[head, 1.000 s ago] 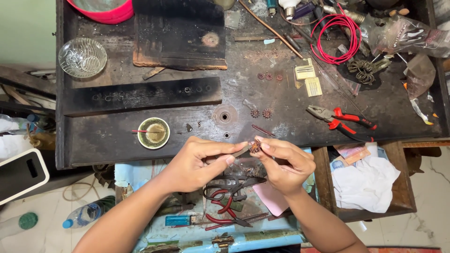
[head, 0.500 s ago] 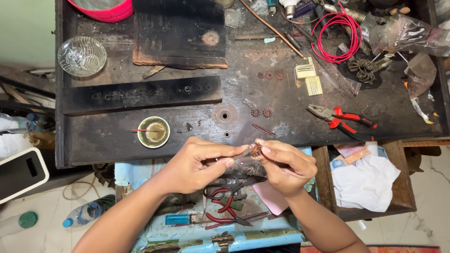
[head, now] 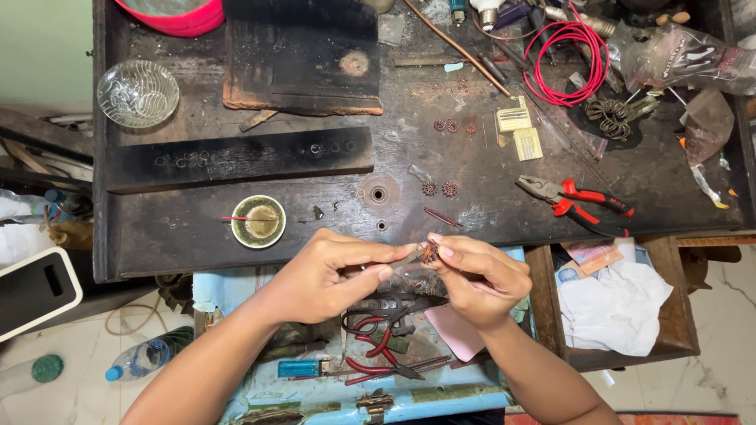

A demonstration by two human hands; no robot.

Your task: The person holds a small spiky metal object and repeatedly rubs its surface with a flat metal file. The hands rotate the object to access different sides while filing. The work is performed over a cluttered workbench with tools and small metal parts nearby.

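My left hand and my right hand meet at the near edge of a dark, scorched workbench. Between their fingertips sits a small coppery coiled piece. The left hand pinches a thin dark tool whose tip touches that piece. The right thumb and forefinger hold the piece itself. Two similar small coiled pieces lie on the bench just beyond the hands.
Red-handled pliers lie at right, a red wire loop at the back. A small round tin and a glass bowl stand at left. An open drawer with hand tools lies under my hands.
Both hands have stayed together over the bench edge, shifting only slightly while working the small coiled piece.
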